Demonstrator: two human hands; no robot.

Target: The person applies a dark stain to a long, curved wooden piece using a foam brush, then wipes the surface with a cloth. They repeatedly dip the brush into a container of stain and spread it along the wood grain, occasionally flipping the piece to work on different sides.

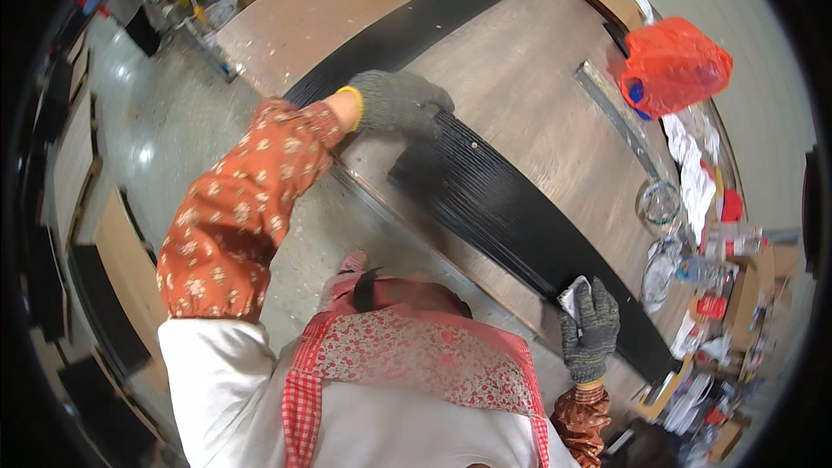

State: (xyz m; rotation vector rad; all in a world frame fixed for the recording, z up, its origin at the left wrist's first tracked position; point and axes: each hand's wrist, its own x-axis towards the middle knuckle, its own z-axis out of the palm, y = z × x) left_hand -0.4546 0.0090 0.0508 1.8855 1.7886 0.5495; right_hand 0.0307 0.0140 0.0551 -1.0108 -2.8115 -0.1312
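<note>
A long black board with a fine ribbed sheen lies slantwise on the worktable. My left hand, in a grey knit glove with a yellow cuff, is closed on the board's far-left end. Toward the near right end, my right hand, also gloved in grey, presses a folded white cloth against the board's surface. The fingers of that hand are bent over the cloth, partly hiding it. A second black board lies farther back on a brown sheet.
At the table's right side are a metal strip, a red plastic bag, a glass jar, crumpled white cloth and plastic bottles. Black panels lean at the left. Another person stands far left.
</note>
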